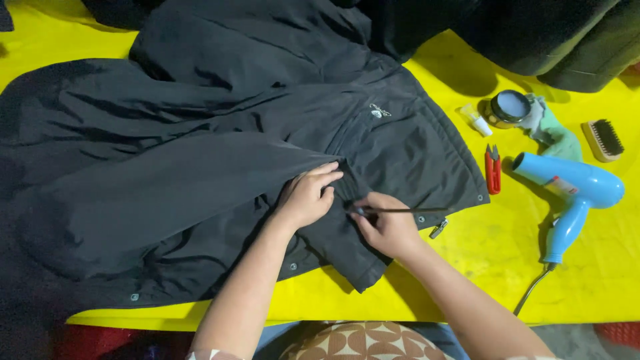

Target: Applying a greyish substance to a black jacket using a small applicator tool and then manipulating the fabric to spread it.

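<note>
My left hand [308, 197] flat, fingers loose on matte black jacket [200, 153]; right hand [387, 227] fingers pinching thin dark stick [400, 211]; yellow surface [480, 247].

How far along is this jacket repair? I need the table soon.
Laid out: the black jacket is spread flat, with tin, red snips and blue hair dryer beside it. In hand: the left hand pins the fabric while the right hand works a thin stick there. Left: cannot tell.

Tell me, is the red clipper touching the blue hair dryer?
Apart. In the head view, the red clipper lies beside the jacket's edge, and a strip of bare yellow table shows between it and the blue hair dryer.
</note>
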